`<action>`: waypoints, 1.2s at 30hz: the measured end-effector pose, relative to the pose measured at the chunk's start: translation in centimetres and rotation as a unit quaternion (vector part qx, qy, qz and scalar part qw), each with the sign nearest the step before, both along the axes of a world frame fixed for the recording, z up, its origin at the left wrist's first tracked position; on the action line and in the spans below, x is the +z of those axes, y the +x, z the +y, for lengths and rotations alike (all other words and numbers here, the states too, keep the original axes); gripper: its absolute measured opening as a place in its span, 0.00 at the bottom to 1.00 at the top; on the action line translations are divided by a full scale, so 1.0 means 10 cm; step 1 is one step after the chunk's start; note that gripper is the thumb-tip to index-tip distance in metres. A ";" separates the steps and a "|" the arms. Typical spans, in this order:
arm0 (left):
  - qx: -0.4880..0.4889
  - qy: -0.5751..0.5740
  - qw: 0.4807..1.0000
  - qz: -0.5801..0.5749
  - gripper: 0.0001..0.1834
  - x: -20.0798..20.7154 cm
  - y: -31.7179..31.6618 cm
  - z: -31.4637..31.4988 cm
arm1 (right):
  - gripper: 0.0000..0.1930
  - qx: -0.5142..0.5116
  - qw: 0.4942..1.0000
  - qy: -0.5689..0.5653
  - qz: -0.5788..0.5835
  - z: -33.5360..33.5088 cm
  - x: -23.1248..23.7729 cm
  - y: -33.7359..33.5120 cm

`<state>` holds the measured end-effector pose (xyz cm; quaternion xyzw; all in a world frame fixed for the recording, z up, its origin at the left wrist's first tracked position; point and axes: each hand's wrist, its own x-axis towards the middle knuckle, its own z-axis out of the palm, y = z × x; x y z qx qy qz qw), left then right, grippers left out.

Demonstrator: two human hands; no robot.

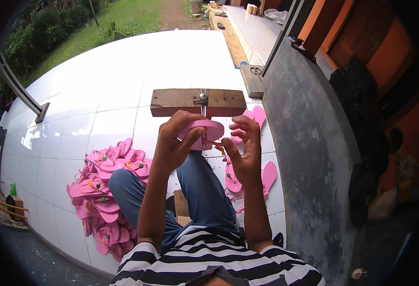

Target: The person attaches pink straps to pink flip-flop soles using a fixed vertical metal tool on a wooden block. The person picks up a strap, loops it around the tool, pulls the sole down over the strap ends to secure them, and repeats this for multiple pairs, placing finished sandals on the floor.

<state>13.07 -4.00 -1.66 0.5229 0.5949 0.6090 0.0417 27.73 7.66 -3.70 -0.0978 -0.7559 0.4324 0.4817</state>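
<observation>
A pink flip-flop sole (204, 127) is gripped in my left hand (177, 131), tilted in front of my knees, its edge near the metal rod. From the sole a thin pink strap (213, 142) runs out to my right hand (245, 151), where thumb and fingertips meet its end; the other fingers are curled and raised. Just beyond the sole stands a brown wooden block (176, 101), with a slim metal rod tool (203, 97) fixed across its middle and pointing toward me. Part of the rod is hidden behind the sole.
To my left lies a large heap of pink flip-flops (102, 190) with small coloured flowers. More pink soles (269, 176) and loose straps lie by my right knee. Scissors (256, 71) rest on a grey ledge. A low grey wall (309, 157) bounds the white tiles (119, 100) on the right.
</observation>
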 end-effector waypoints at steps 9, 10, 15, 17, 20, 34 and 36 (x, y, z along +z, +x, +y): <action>0.086 0.044 0.995 -0.039 0.13 -0.10 0.30 0.01 | 0.15 0.196 0.953 -0.225 0.044 -0.18 -0.04 -0.29; 0.096 0.051 0.993 -0.049 0.14 -0.10 0.34 -0.02 | 0.15 0.185 0.956 -0.224 0.042 -0.25 -0.02 -0.26; 0.134 0.139 0.979 0.062 0.08 -0.04 1.00 -0.72 | 0.12 0.148 0.979 -0.122 0.066 -0.90 0.02 0.44; 0.086 0.084 0.992 -0.027 0.09 -0.16 0.98 -0.68 | 0.14 0.134 0.978 -0.157 -0.020 -0.82 0.01 0.64; 0.084 -0.061 0.987 -0.126 0.12 -0.31 1.10 -0.86 | 0.21 0.073 0.975 -0.151 -0.148 -0.91 -0.06 0.85; 0.157 0.050 0.977 0.138 0.18 -0.25 0.54 -0.54 | 0.13 0.250 0.889 -0.353 -0.149 -0.95 -0.26 0.63; 0.117 0.088 0.986 0.079 0.20 -0.31 0.57 -0.54 | 0.18 0.381 0.801 -0.459 -0.046 -0.96 -0.60 0.54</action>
